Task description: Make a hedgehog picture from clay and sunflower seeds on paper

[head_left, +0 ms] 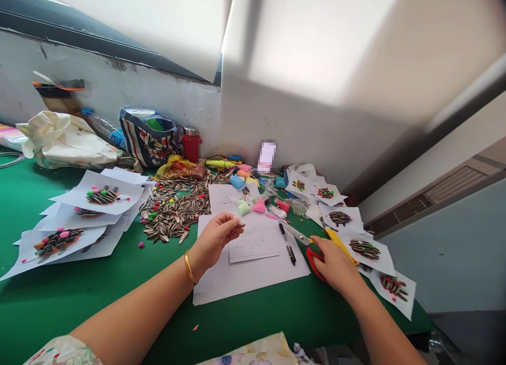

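Note:
My left hand (221,236) is raised over the white sheets, its thumb and fingers pinched on a small white piece (238,221). Below and right of it lies a small paper (255,252) with a hedgehog drawn in outline. At the right edge of the large white sheet (221,288), my right hand (334,259) rests at the scissors (316,265) with red handles, whose blades point up and left. Its fingers are bent round the handle area; a yellow object (342,246) lies just beyond. A black pen (288,244) lies between my hands.
A heap of striped sunflower seeds (174,209) lies left of the sheets. Seed-and-clay hedgehog pictures are stacked at left (106,207) and right (366,249). Coloured clay packets (259,205), a red bottle (191,146) and bags (148,138) stand towards the wall.

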The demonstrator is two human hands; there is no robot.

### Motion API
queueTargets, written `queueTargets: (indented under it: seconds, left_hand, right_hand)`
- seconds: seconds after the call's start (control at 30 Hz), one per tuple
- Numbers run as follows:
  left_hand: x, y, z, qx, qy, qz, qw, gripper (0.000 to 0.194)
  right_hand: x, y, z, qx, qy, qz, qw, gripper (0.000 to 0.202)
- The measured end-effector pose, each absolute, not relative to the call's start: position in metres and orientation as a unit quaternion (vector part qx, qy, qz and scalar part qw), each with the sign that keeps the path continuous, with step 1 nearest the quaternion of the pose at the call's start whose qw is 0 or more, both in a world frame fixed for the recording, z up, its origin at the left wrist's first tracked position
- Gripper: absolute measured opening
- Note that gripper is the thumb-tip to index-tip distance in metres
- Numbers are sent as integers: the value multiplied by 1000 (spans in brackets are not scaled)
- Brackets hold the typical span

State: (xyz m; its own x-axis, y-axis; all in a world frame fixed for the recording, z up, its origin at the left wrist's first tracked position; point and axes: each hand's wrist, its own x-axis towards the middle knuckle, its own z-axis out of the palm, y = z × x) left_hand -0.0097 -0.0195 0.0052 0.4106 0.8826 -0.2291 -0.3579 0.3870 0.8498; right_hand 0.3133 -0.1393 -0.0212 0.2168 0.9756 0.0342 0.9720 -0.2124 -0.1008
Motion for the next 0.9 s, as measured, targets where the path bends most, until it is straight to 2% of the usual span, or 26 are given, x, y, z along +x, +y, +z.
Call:
queueTargets:
  seconds: [0.2, 0.3, 0.4, 0.6, 0.77, 0.9]
  left_hand:
    - [-9, -20, 2, 374, 361, 410, 749, 32]
    - [-8, -20, 1, 378, 363, 407, 748, 31]
    - [-8, -19, 0, 383, 360, 402, 750, 31]
    - [-9, -18, 1, 384, 364, 404, 747, 32]
    - [-9, -18, 2, 381, 365, 405, 747, 32]
    - [-8, -18, 0, 382, 363, 400, 750, 32]
  right_hand:
    - [332, -136, -19, -779, -625, 40, -34, 58]
    - [326, -121, -4, -781, -623, 18, -45, 48]
    - [311, -95, 9, -769, -639, 24, 3, 33]
    - [284, -37, -5, -778, -616, 91, 82, 25]
    - [287, -28, -17, -786, -597, 112, 117, 25]
    - [285, -31, -7, -772, -579, 129, 230, 27]
